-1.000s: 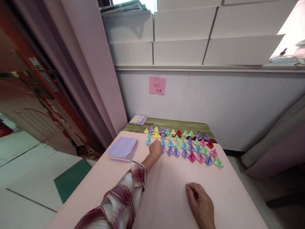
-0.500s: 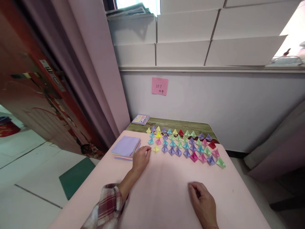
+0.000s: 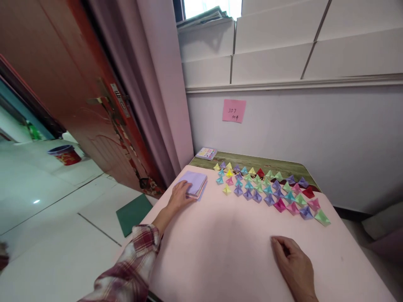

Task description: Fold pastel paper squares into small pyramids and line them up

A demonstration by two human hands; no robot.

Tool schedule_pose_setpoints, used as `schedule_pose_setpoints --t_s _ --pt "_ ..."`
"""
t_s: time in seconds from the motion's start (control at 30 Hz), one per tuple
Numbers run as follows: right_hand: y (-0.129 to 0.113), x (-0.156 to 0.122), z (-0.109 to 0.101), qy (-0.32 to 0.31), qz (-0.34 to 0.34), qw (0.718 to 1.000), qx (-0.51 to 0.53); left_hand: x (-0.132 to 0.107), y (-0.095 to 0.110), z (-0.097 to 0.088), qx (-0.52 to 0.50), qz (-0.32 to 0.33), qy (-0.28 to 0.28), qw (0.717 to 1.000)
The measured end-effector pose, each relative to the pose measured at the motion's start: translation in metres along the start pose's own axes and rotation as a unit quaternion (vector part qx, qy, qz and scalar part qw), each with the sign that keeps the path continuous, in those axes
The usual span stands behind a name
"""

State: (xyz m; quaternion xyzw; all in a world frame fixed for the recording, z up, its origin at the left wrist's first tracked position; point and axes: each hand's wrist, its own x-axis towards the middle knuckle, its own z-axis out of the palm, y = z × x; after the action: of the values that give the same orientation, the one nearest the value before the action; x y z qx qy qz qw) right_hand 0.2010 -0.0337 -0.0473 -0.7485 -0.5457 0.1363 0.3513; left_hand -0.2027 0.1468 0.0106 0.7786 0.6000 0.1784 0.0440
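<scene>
My left hand [image 3: 180, 196] is at the near left corner of a stack of square coloured paper [image 3: 195, 181], its fingers on the purple top sheet and its thumb along the near edge. The fingers are closed about that corner; how many sheets they grip is hidden. My right hand [image 3: 294, 262] rests on the pink table cover [image 3: 233, 235] at the near right, curled with thumb and forefinger together and nothing showing in it. Several rows of small folded paper pieces [image 3: 258, 186], in purple, green, blue, yellow, pink and red, stand at the far side.
A printed packet [image 3: 207, 153] lies at the far left corner of the table. A pink note [image 3: 234, 110] is stuck on the wall behind. To the left are a curtain [image 3: 163, 84], a red door [image 3: 75, 84], a green board [image 3: 134, 214] and a bucket [image 3: 65, 155] on the floor.
My left hand has moved left from beside the yellow folded piece onto the paper stack. The right hand keeps its curled pose. The whole view has turned left.
</scene>
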Motion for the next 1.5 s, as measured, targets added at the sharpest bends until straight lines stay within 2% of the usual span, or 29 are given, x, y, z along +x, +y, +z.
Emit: schedule_pose_setpoints --t_s 0.17,0.4,0.77,1.03,1.13,1.23,1.27,1.33,1.43,1.5 --pt "0.002 -0.001 0.000 -0.005 0.014 1.000 -0.011 0.016 0.002 0.001 -0.037 0.001 -0.067 0.997" --pt "0.001 -0.001 -0.001 -0.006 0.011 1.000 -0.020 0.023 -0.005 -0.004 -0.081 -0.003 -0.085 0.993" --pt "0.001 -0.003 -0.002 -0.004 -0.006 1.000 -0.012 0.028 -0.012 -0.004 -0.115 -0.050 -0.072 0.990" --pt "0.002 -0.003 -0.001 -0.013 0.005 1.000 -0.014 0.029 0.003 -0.003 -0.088 -0.086 -0.033 0.992" --pt "0.002 -0.003 -0.002 -0.011 0.000 1.000 -0.010 0.022 0.020 -0.007 -0.076 -0.091 0.001 0.993" --pt "0.004 -0.003 -0.001 -0.002 -0.010 1.000 -0.004 -0.001 0.053 -0.004 -0.072 -0.061 0.042 0.995" --pt "0.005 -0.003 0.000 0.003 -0.015 1.000 -0.003 -0.012 0.067 0.002 -0.075 -0.032 0.045 0.996" --pt "0.007 -0.004 0.001 0.016 -0.017 1.000 0.002 -0.037 0.099 0.018 -0.075 0.085 0.055 0.992" --pt "0.004 -0.008 0.002 0.043 -0.017 0.999 0.008 -0.075 0.139 0.048 -0.097 0.194 0.025 0.976" --pt "-0.002 -0.010 0.001 0.064 -0.045 0.997 0.002 -0.093 0.157 0.062 -0.145 0.252 -0.003 0.957"
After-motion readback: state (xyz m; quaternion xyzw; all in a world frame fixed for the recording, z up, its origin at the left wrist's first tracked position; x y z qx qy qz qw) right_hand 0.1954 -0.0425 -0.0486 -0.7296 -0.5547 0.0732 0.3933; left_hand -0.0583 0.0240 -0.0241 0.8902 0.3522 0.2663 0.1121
